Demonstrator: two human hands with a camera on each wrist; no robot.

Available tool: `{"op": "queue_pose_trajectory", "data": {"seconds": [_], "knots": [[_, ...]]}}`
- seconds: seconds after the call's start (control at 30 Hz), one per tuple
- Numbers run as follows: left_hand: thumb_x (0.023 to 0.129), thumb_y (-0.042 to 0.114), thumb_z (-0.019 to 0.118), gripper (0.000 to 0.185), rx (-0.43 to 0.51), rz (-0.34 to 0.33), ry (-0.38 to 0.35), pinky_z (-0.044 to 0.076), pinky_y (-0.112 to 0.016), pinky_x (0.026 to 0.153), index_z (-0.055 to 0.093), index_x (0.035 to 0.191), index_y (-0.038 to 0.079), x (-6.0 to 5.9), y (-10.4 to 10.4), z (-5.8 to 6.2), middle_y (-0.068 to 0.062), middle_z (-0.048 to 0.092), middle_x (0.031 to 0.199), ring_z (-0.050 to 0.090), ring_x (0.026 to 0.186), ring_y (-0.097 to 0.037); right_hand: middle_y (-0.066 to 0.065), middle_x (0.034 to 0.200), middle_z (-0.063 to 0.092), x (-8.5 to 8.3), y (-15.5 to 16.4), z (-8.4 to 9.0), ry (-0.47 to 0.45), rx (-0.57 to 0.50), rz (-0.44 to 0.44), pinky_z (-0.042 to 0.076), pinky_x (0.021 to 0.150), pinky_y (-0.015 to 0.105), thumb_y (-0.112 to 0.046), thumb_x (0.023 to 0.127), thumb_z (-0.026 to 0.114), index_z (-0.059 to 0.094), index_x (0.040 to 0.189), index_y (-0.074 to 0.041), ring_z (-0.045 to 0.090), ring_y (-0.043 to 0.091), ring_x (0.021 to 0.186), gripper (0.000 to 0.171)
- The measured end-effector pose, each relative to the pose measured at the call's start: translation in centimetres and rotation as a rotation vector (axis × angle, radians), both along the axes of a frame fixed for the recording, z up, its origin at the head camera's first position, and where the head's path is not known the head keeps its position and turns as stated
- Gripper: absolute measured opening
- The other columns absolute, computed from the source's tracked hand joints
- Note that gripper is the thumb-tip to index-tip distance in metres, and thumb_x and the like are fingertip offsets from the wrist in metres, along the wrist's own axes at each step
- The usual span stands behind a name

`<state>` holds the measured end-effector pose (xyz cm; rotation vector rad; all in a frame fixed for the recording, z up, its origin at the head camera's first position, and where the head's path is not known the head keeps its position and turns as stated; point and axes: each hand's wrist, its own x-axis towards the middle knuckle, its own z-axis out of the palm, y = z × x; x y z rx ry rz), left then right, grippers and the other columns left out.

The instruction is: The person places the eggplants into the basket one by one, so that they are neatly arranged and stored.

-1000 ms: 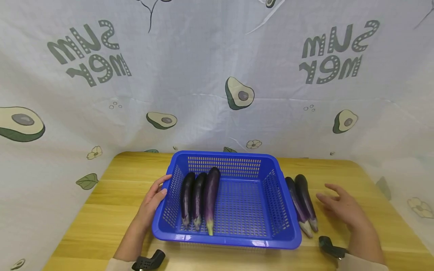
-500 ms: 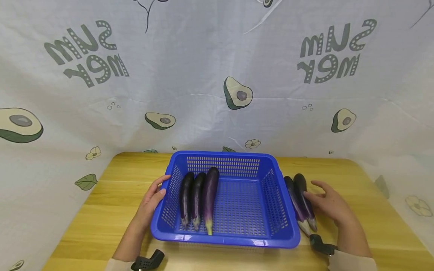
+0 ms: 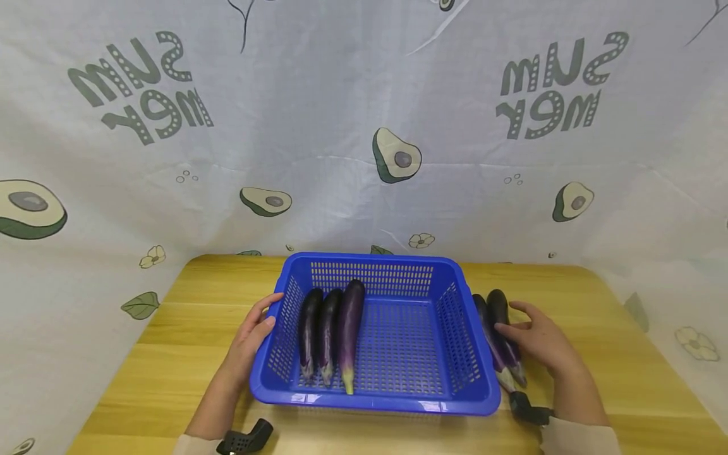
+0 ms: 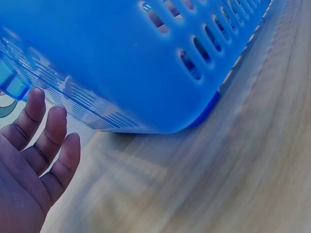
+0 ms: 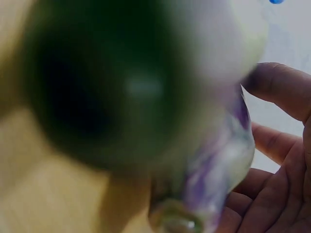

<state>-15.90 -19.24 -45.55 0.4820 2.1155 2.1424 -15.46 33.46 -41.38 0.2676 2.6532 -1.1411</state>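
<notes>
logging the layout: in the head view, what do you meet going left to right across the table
left hand → three eggplants in the blue basket → two eggplants on the table → right hand

1. The basket (image 3: 455,328) sits mid-table (image 3: 170,354).
2. Three eggplants (image 3: 330,325) lie in its left half.
3. Two eggplants (image 3: 493,316) lie just right of it.

A wooden worktop (image 3: 170,354) stands before a white cloth backdrop (image 3: 341,114) printed with avocados, small flowers, leaves and mirrored grey lettering. The cloth hangs behind the worktop and drapes down past both its sides.
</notes>
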Motion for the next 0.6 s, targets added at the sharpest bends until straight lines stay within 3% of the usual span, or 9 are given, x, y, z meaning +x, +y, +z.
{"op": "queue_pose_trajectory", "data": {"seconds": [0.2,0.43,0.6], "knots": [[0.109,0.02,0.033,0.044,0.004,-0.008,0.006,0.063,-0.041,0.082,0.035,0.153,0.018,0.06,-0.01,-0.01,-0.015,0.046,0.134,0.067,0.109,-0.022,0.042,0.137,0.054,-0.21,-0.23,-0.11,-0.014,0.035,-0.004,0.059,0.087,0.048,-0.045,0.099,0.064,0.017,0.159,0.004,0.07,0.037,0.106,0.09],[0.109,0.02,0.033,0.045,0.007,-0.013,-0.001,0.063,-0.041,0.082,0.033,0.154,0.018,0.05,-0.04,0.08,-0.03,0.039,0.141,0.067,0.11,-0.021,0.04,0.127,0.061,-0.25,-0.41,-0.27,-0.001,0.005,0.011,0.059,0.08,0.041,-0.036,0.099,0.065,0.015,0.16,0.002,0.073,0.029,0.095,0.087],[0.109,0.02,0.033,0.046,0.002,-0.017,0.003,0.063,-0.04,0.084,0.032,0.155,0.017,0.03,0.01,0.08,-0.034,0.037,0.144,0.066,0.111,-0.02,0.037,0.12,0.066,-0.1,-0.23,0.01,0.034,0.034,0.006,0.058,0.08,0.04,-0.034,0.099,0.065,0.009,0.16,0.002,0.073,0.028,0.092,0.091]]}}
